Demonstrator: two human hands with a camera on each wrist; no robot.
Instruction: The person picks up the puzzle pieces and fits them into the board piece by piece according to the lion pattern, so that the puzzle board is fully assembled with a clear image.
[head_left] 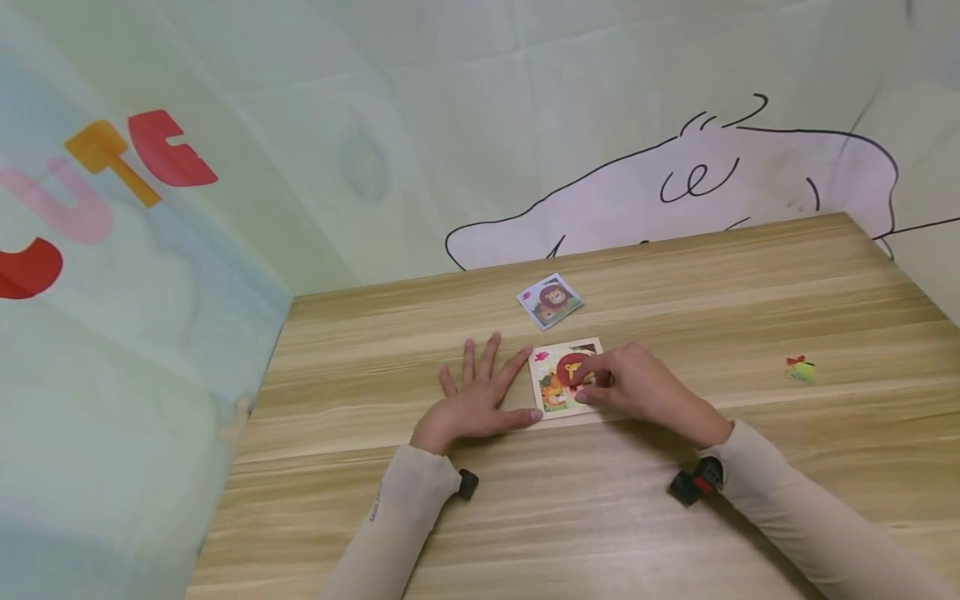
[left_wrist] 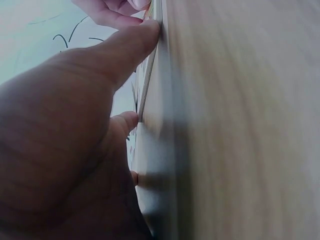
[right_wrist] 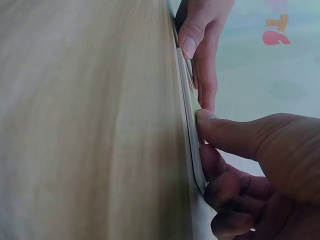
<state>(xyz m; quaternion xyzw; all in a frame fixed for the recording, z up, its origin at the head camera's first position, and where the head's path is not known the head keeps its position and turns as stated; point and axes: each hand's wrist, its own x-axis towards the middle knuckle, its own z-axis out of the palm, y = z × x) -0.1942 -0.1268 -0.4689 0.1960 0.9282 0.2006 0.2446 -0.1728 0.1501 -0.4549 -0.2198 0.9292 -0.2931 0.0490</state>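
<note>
A small square lion jigsaw puzzle (head_left: 553, 387) in a pale frame lies flat on the wooden table. My left hand (head_left: 474, 407) is spread beside it, the index fingertip at its upper left corner and the thumb at its lower left one. In the left wrist view, that thumb (left_wrist: 132, 42) meets the board's edge. Over the puzzle's right side, my right hand (head_left: 637, 387) pinches a small puzzle piece between thumb and curled index finger. Most of that piece is hidden by the fingers; the right wrist view shows the thumb (right_wrist: 230, 132) low against the board.
Behind the puzzle lies a square lion picture card (head_left: 550, 302), turned at an angle. Farther right on the table (head_left: 562, 517) are loose red and green puzzle pieces (head_left: 800, 369). A printed cloth wall (head_left: 420, 125) rises along the table's back and left edges.
</note>
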